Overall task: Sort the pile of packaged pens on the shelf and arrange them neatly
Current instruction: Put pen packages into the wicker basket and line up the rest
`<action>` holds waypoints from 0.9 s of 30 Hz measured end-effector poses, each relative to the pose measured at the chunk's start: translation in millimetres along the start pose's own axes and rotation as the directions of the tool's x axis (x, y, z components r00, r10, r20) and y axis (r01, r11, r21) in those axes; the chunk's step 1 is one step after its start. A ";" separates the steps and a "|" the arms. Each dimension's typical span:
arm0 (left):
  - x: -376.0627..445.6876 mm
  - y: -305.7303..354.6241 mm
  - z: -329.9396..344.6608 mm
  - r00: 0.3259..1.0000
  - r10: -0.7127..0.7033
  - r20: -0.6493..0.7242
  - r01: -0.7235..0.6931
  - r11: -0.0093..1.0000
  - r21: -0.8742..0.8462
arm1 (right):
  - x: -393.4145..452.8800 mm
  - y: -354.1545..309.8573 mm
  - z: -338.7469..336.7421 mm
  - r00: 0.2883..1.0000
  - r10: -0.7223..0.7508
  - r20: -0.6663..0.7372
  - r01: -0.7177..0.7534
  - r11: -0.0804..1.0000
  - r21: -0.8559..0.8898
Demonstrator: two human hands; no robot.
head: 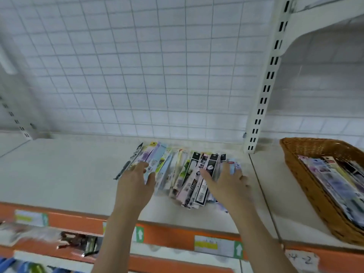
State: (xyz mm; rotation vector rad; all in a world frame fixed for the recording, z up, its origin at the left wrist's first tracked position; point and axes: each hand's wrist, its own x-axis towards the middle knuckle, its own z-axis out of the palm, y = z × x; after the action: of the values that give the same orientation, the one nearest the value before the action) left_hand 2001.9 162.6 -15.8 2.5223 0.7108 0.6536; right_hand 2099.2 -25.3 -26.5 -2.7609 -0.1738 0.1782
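We are pressing both hands — left hand (136, 182), right hand (229, 184) — apart, fingers spread, onto the packaged pens (183, 174) on the shelf (59, 174).

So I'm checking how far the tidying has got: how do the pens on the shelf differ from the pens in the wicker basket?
The pens on the shelf lie fanned out straight on the white shelf, while the pens in the basket sit inside a brown wicker basket. Both hands, left hand and right hand, rest on the shelf pile; none touches the basket ones. The shelf pile shows whole; the basket ones are cut off by the frame. Both are slim, colourful packets.
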 end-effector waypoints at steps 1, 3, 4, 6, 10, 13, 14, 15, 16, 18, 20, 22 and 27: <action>4.9 -4.6 -2.2 1.000 -0.002 0.006 0.002 1.000 -0.003 | 2.0 -7.5 1.6 0.999 0.019 0.026 -0.019 1.000 -0.002; 14.1 -12.0 -5.1 1.000 0.007 0.026 -0.007 1.000 -0.011 | 5.1 -19.2 4.4 0.996 0.052 0.066 -0.050 0.999 -0.021; 18.1 -15.7 -5.9 0.999 0.016 0.041 -0.016 1.000 -0.013 | 6.8 -23.6 6.1 0.995 0.068 0.077 -0.065 0.997 -0.040; 25.8 -23.0 -6.8 0.997 0.032 0.075 -0.030 0.999 -0.020 | 8.5 -30.7 8.2 0.992 0.095 0.086 -0.087 0.992 -0.087; 37.2 -35.5 -5.3 0.988 0.046 0.147 -0.042 0.999 -0.029 | 10.1 -37.2 7.1 0.990 0.115 0.078 -0.113 0.993 -0.032; 42.2 -40.6 0.2 0.982 0.059 0.181 -0.052 0.998 -0.044 | 9.6 -35.3 3.8 0.988 0.153 0.031 -0.154 0.987 0.053; 43.5 -41.1 2.5 0.979 0.068 0.190 -0.060 0.997 -0.049 | 9.9 -33.5 3.3 0.987 0.161 0.012 -0.162 0.985 0.054; 44.5 -41.0 4.9 0.978 0.081 0.195 -0.071 0.996 -0.055 | 9.6 -31.8 2.4 0.986 0.165 -0.007 -0.164 0.986 0.035; 45.5 -40.6 7.5 0.976 0.092 0.198 -0.082 0.995 -0.058 | 9.1 -30.6 1.3 0.986 0.168 -0.022 -0.168 0.986 0.012; 46.5 -38.4 11.7 0.973 0.108 0.206 -0.096 0.993 -0.064 | 9.3 -27.8 -0.5 0.981 0.188 -0.038 -0.189 0.982 -0.011; 46.9 -37.1 14.6 0.972 0.116 0.206 -0.104 0.992 -0.068 | 11.5 -25.6 -1.9 0.976 0.218 -0.031 -0.218 0.976 0.001; 46.9 -37.3 15.7 0.972 0.122 0.200 -0.110 0.991 -0.070 | 13.5 -24.2 -3.4 0.961 0.275 -0.016 -0.274 0.960 0.059; 53.6 -46.3 23.0 0.977 0.118 0.176 -0.114 0.993 -0.032 | 17.1 -22.2 -7.5 0.960 0.281 -0.013 -0.281 0.960 0.022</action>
State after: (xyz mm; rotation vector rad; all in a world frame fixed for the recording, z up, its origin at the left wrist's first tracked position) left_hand 2038.0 222.6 -41.0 2.5771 0.4945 0.4639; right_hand 2115.0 -4.9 -13.2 -2.7548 0.2259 0.2294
